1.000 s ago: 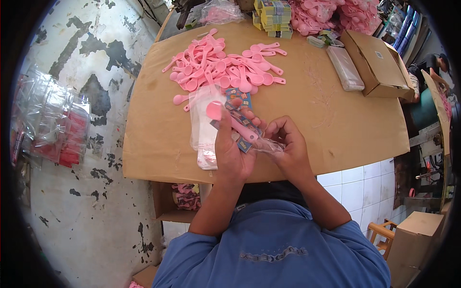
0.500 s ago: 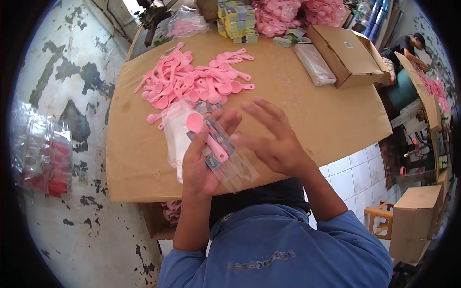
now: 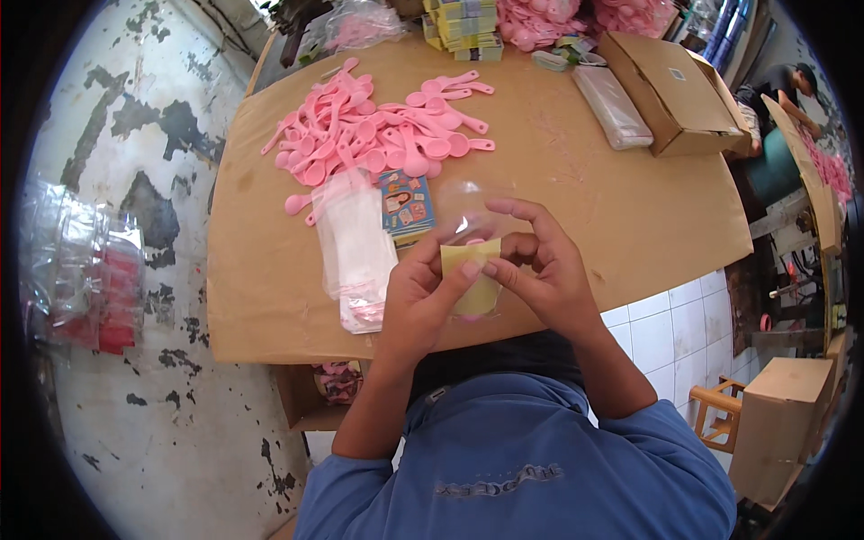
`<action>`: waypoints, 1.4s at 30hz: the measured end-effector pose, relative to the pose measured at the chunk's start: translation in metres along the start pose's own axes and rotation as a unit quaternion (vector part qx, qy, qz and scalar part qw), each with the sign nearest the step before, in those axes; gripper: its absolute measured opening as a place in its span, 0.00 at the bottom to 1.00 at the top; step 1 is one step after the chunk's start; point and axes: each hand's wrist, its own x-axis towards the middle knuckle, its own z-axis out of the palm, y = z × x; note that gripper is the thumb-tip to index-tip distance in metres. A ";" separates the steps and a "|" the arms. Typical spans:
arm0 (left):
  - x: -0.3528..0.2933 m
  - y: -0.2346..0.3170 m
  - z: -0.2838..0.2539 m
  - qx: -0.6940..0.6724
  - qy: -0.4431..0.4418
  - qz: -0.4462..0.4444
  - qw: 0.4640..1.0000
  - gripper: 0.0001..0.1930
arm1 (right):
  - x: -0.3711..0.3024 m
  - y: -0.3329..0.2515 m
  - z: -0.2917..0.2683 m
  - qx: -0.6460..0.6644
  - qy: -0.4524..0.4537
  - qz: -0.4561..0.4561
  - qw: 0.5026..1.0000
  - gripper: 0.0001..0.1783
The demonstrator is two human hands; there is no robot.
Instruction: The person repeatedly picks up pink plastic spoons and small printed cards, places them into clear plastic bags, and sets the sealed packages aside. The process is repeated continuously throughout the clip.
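In front of my chest I hold a clear plastic bag (image 3: 468, 193) with a pale yellow card (image 3: 472, 286) in it. Bits of a pink measuring spoon (image 3: 474, 317) show at the card's upper and lower edges. My left hand (image 3: 416, 292) pinches the bag's left side, thumb on the card. From the right, my right hand (image 3: 553, 283) grips it too, thumb near the other thumb. Just beyond my left hand lie a stack of blue printed cards (image 3: 407, 205) and a pile of empty clear bags (image 3: 346, 238). Farther off is a heap of pink spoons (image 3: 378, 135).
A brown cardboard box (image 3: 670, 94) and a packet of clear bags (image 3: 614, 106) lie at the table's far right. Bundled yellow stacks (image 3: 463, 31) and bags of pink spoons (image 3: 540, 20) stand at the back. Another person (image 3: 783, 94) works at the far right.
The bag has been turned over, so the card's yellow side faces up instead of the spoon. My right hand, apart and open before, now grips the bag. The view has shifted slightly.
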 end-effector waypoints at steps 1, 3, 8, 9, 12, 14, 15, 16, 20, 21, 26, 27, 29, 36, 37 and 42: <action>-0.001 0.000 -0.001 0.021 0.017 -0.041 0.999 0.29 | -0.001 0.003 0.003 0.033 0.008 0.024 0.999 0.27; -0.001 -0.004 0.000 0.066 0.061 -0.050 0.995 0.23 | -0.002 0.003 0.004 0.043 0.037 0.034 0.998 0.26; -0.014 0.003 0.003 0.133 0.082 -0.029 0.987 0.28 | 0.017 0.000 -0.002 -0.320 0.134 -0.224 0.911 0.21; -0.016 0.005 0.003 0.172 0.071 -0.022 0.982 0.31 | 0.022 -0.005 0.003 -0.372 0.122 -0.271 0.879 0.18; -0.017 0.003 0.005 0.191 0.055 0.010 0.980 0.32 | 0.030 -0.005 0.014 -0.447 0.119 -0.330 0.823 0.15; -0.017 -0.003 0.002 0.222 0.049 0.038 0.973 0.32 | 0.032 -0.004 0.016 -0.469 0.128 -0.341 0.805 0.14; -0.018 -0.003 0.001 0.237 0.046 0.051 0.969 0.32 | 0.034 -0.004 0.016 -0.465 0.134 -0.345 0.804 0.13; -0.019 -0.003 0.001 0.252 0.042 0.062 0.965 0.32 | 0.033 -0.003 0.017 -0.461 0.141 -0.347 0.804 0.13; -0.020 -0.004 -0.002 0.306 0.009 0.079 0.949 0.33 | 0.036 -0.004 0.018 -0.450 0.144 -0.353 0.808 0.11; -0.020 -0.002 -0.001 0.334 0.004 0.103 0.937 0.33 | 0.037 -0.005 0.017 -0.435 0.135 -0.348 0.820 0.10; -0.024 0.013 0.008 0.227 0.037 -0.017 0.973 0.31 | 0.047 -0.001 -0.011 -0.287 0.204 -0.280 0.893 0.10; -0.024 0.013 0.008 0.145 0.058 -0.047 0.987 0.28 | 0.050 -0.002 -0.022 -0.131 0.253 -0.266 0.921 0.09; -0.021 0.013 0.004 0.095 0.084 -0.045 0.991 0.23 | 0.045 0.004 -0.041 0.029 0.293 -0.242 0.924 0.09; -0.013 -0.014 -0.015 0.022 0.119 0.059 0.991 0.13 | 0.010 0.003 -0.006 -0.052 -0.006 -0.041 0.998 0.07; -0.012 -0.012 -0.014 0.024 0.119 0.059 0.991 0.13 | 0.010 0.005 0.003 -0.051 -0.006 -0.041 0.998 0.07; -0.014 0.003 -0.016 0.030 0.089 0.063 0.994 0.15 | 0.021 0.013 0.007 0.034 -0.027 0.018 0.999 0.11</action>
